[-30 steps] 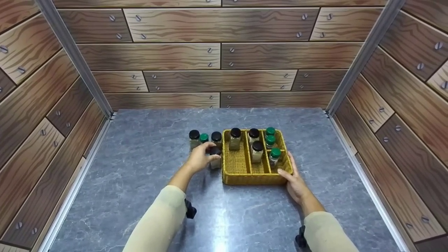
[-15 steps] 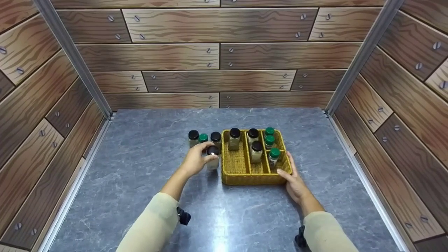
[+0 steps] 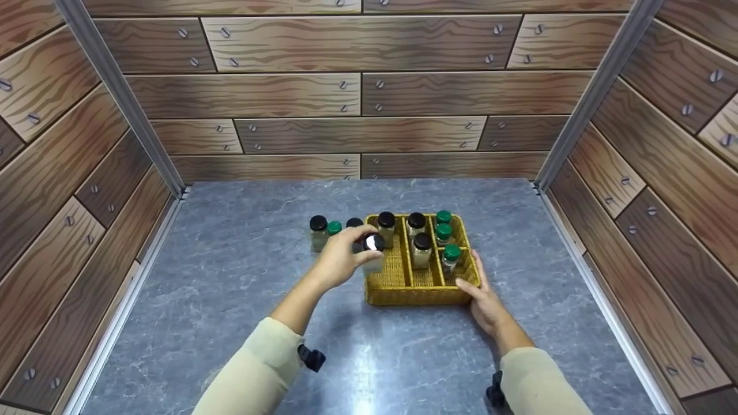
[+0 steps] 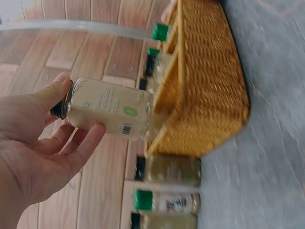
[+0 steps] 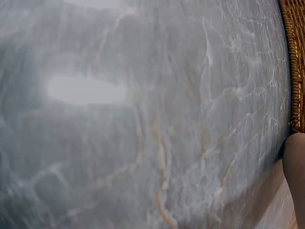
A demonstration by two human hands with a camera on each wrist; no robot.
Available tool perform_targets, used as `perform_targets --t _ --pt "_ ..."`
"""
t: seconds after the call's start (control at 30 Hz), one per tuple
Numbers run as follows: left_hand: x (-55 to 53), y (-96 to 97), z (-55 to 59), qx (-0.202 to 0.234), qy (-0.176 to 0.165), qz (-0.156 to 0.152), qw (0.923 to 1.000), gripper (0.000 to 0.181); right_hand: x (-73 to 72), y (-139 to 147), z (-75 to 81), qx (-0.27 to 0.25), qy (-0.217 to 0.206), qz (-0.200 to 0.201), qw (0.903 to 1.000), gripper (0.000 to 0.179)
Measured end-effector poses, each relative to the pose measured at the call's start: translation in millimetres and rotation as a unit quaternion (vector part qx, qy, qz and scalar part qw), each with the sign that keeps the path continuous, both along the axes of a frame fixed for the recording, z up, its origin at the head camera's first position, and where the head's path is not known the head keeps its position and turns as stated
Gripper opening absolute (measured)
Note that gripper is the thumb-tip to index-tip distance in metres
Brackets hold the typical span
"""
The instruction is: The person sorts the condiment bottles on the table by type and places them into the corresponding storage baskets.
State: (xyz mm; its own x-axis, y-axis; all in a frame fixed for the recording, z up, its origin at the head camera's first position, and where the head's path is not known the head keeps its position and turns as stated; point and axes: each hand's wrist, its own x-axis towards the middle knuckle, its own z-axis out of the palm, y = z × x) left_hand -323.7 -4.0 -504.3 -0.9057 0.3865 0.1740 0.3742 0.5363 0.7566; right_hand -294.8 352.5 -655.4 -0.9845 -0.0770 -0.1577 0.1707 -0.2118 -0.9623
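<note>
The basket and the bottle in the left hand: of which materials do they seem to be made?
Basket: wicker or a woven imitation, low-sheen; interlaced strands show. Bottle: glass or perhaps clear plastic, smooth; its walls look see-through.
</note>
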Motion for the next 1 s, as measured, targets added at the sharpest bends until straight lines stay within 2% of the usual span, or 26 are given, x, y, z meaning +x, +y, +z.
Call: perform_targets --t 0.17,0.4,0.5,0.7,0.83,1.0 --pt "0.0 28.7 4.6 0.008 0.019 -0.014 0.9997 0.05 -0.9 1 -0.6 -0.003 0.002 0.003 1.0 0.094" --pt "-1.2 70.6 1.2 0.009 0.002 -0.025 0.9996 0.053 -1.6 1 -3.0 0.0 0.008 0.015 0.9999 0.092" --pt "-3.8 85.0 -5.6 0.008 -0.001 -0.026 0.9996 0.054 -1.8 1 -3.6 -0.002 0.003 0.02 0.9998 0.091" --pt "-7.9 106.8 -23.9 0.03 -0.004 -0.041 0.9987 0.046 -1.3 3 -4.5 -0.008 -0.005 0.028 0.9996 0.092" --pt "-10.0 114.1 -36.7 0.023 0.001 -0.039 0.999 0.043 -1.6 3 -2.7 -0.009 -0.003 0.033 0.9994 0.091" --pt "-12.1 117.5 -49.3 0.009 -0.007 -0.025 0.9996 0.043 -1.9 3 -1.8 -0.009 -0.003 0.028 0.9996 0.092"
